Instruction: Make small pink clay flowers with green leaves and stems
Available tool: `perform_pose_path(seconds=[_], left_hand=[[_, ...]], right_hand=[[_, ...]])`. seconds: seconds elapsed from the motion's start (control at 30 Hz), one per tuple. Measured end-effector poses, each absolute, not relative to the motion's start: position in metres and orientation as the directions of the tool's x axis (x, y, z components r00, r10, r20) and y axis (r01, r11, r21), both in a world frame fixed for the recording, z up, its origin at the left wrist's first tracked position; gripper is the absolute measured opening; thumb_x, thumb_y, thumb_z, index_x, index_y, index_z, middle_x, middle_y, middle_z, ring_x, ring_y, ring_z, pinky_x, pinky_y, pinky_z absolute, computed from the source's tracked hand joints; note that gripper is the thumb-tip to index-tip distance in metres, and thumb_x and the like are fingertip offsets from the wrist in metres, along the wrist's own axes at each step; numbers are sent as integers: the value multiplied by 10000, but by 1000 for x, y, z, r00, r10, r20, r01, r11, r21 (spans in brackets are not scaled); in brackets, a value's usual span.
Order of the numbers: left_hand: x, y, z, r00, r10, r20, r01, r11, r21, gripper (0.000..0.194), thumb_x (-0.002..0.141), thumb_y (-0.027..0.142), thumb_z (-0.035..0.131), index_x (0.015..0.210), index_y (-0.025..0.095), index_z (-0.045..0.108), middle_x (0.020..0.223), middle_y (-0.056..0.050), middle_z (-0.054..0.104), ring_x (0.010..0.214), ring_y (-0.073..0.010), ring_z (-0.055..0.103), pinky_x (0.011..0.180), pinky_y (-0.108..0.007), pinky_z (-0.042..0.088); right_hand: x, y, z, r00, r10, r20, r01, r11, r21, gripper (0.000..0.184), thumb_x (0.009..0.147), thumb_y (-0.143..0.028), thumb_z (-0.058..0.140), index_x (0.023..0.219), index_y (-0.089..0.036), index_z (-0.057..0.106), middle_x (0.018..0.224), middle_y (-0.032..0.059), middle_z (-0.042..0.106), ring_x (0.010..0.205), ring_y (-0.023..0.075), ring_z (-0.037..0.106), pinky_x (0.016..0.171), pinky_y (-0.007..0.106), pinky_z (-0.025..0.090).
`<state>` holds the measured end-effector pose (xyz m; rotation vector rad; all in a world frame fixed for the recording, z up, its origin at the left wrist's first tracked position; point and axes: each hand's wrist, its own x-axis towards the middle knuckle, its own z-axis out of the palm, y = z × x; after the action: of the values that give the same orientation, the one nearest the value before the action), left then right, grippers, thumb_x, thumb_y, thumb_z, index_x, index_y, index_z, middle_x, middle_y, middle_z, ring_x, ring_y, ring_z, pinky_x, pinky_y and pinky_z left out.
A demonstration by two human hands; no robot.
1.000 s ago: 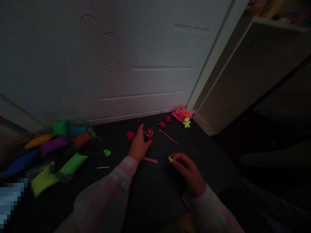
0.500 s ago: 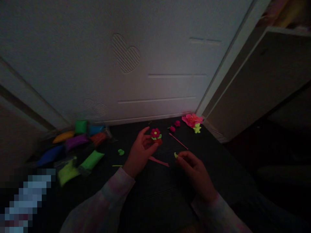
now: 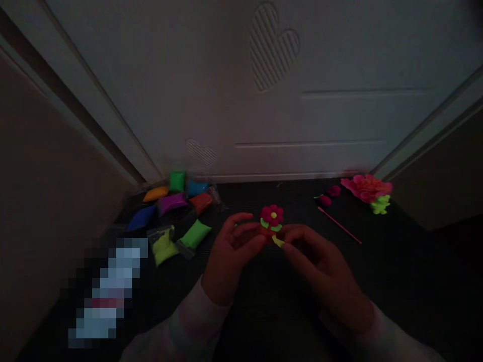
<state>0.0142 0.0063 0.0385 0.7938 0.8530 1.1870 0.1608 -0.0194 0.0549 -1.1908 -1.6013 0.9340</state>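
Left hand clamped on orange base of round-petalled flower, right hand pinching thin yellow strip, pillowy plastic packets left

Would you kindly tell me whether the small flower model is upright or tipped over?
Upright: the flower model has its crimson bloom on top, two green leaves below that, and its reddish base lowest.

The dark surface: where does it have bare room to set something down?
Bare room appears right of the pink stick, below the yellow-green figure, and nearer, between the sleeves. Crowded: coloured packets at left, and the flower between left hand and right hand.
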Motion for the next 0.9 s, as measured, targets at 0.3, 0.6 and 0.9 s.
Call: perform_pose_path(seconds=[0.3, 0.6, 0.9], left_hand=[[16, 6, 35, 173, 979, -106, -404, 168, 899, 268, 578, 135, 694, 756, 182, 499, 749, 26, 642, 655, -124, 623, 529, -212, 497], [17, 8, 31, 159, 983, -87, -390, 143, 910, 310, 607, 123, 683, 839, 196, 490, 806, 21, 645, 731, -138, 644, 595, -217, 510], [14, 18, 26, 88, 993, -73, -319, 98, 943, 415, 593, 123, 692, 942, 192, 479, 943, -9, 620, 812, -158, 636, 711, -278, 510]], right_hand=[[168, -23, 55, -67, 978, 197, 319, 208, -924, 51, 755, -283, 550, 768, -237, 565, 897, 31, 641, 852, 195, 603, 728, 308, 475], [175, -21, 59, -23, 988, 155, 283, 155, -946, 59, 713, -304, 600, 729, -247, 604, 698, -15, 629, 647, 147, 584, 614, 269, 458], [180, -27, 25, -367, 926, 87, 674, 330, -661, 78, 732, -243, 566, 727, -242, 644, 767, 27, 633, 827, 213, 556, 759, 383, 407]])
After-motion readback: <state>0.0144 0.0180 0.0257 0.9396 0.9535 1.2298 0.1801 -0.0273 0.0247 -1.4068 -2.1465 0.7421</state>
